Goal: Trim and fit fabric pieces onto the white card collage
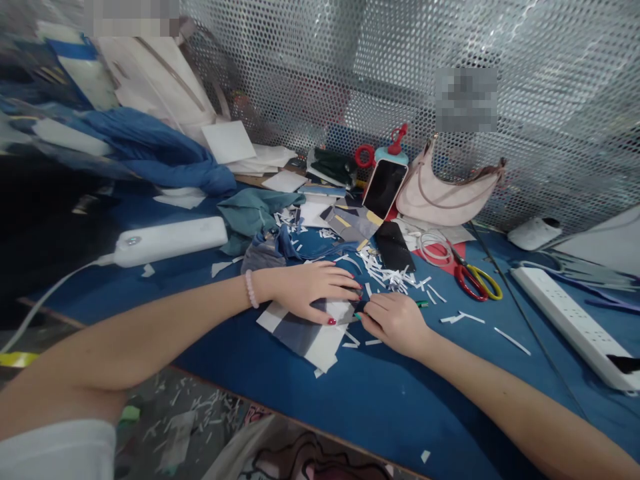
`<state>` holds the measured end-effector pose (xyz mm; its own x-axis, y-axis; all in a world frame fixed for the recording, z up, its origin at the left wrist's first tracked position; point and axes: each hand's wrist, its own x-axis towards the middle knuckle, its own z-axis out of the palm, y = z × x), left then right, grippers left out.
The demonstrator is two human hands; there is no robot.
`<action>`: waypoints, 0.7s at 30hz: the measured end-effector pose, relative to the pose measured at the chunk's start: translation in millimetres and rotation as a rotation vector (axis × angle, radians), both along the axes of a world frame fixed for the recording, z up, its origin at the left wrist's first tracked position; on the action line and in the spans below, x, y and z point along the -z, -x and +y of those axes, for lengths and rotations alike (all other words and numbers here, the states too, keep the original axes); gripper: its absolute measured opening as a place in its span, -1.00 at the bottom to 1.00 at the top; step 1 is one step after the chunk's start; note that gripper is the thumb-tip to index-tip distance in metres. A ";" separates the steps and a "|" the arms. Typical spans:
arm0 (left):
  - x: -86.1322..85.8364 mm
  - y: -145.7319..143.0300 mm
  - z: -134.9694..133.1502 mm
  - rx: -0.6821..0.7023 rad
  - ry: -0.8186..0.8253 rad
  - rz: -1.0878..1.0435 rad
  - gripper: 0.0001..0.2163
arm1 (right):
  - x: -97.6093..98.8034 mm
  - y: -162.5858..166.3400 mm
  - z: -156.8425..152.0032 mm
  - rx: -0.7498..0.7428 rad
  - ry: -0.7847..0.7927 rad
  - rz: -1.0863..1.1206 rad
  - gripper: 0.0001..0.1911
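Left hand lies palm-down and flat, fingers spread, not gripping, pressing the grey-and-white patchwork piece onto the blue table. Right hand has its fingers curled at the piece's right edge, touching the left fingertips; can't tell if it's pinching anything.

Your left hand wears red nail polish. A pale pink bead bracelet sits on the wrist, at 9 o'clock from that hand. A white short sleeve shows at 7 o'clock. Both forearms are bare.
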<state>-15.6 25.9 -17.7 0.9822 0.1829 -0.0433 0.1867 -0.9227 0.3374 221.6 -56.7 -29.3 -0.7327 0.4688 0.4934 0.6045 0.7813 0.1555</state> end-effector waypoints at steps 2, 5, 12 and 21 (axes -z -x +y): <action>0.5 0.0 0.0 0.003 -0.006 -0.003 -0.41 | 0.3 -0.3 0.1 0.001 0.008 -0.003 -0.57; 1.0 0.1 0.3 0.010 -0.014 -0.007 -0.41 | 0.0 -0.2 0.4 -0.014 0.017 -0.005 -0.56; -1.3 0.1 0.5 0.013 -0.007 -0.002 -0.41 | -0.5 0.9 1.0 -0.011 0.020 -0.013 -0.59; 2.3 -0.5 2.9 0.013 0.013 0.013 -0.41 | -2.2 -0.6 0.1 0.010 -0.019 -0.004 -0.56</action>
<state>-15.2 28.8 -20.1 0.9838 0.1695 -0.0584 0.1792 -0.9205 0.3471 222.2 -56.6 -27.0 -0.7301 0.4669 0.4991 0.6119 0.7718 0.1730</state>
